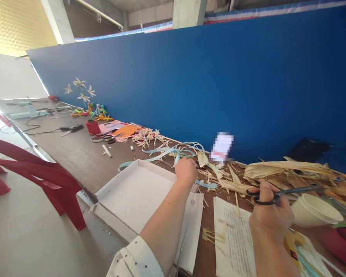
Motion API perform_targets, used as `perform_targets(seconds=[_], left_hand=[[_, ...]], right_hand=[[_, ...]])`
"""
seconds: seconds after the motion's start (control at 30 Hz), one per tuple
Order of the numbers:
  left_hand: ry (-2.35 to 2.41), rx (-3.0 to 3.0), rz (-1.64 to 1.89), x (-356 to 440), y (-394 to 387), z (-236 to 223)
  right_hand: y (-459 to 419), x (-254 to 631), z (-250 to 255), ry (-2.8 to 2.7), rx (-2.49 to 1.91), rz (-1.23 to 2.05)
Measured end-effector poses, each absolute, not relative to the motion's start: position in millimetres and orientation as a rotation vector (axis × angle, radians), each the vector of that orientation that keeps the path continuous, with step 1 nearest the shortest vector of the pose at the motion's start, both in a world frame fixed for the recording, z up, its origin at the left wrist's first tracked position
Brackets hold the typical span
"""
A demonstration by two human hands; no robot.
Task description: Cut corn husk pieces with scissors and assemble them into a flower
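Note:
My left hand (186, 170) is closed above the far right corner of the open white cardboard box (150, 181). Its fingertips are turned away, so what they hold, if anything, is hidden. Pale blue ribbon (206, 185) lies beside that hand, among dried husk strips (216, 171). In my right hand (272, 215) is a pair of scissors (296, 189), with black handles around my fingers and the blades pointing right. Below the scissors lies a printed sheet (233, 238) with thin husk pieces on it.
To the right are a pile of dried corn husks (288, 169) and a cream paper cup (317, 209). A phone (222, 147) leans on the blue partition (219, 77). Further left are a red thread spool (92, 127), orange paper (125, 131) and craft figures (97, 110). Red chairs (54, 181) stand left.

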State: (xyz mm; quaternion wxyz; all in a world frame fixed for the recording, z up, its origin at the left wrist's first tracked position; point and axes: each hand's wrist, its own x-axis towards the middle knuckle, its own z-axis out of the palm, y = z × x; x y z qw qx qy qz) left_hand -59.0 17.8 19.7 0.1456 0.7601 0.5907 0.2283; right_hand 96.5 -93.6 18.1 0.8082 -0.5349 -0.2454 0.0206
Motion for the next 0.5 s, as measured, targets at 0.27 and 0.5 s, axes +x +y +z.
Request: perform_targets(seconds=[0.27, 0.5], left_hand=[[1.647, 2.38, 0.45, -57.8, 19.2, 9.8], [1.553, 2.439, 0.416, -47.7, 20.9, -0.7]], right_hand=[[-95.4, 94.4, 21.4, -0.507, -1.124, 0.086], [-94.8, 97.6, 18.1, -0.519, -1.136, 0.091]])
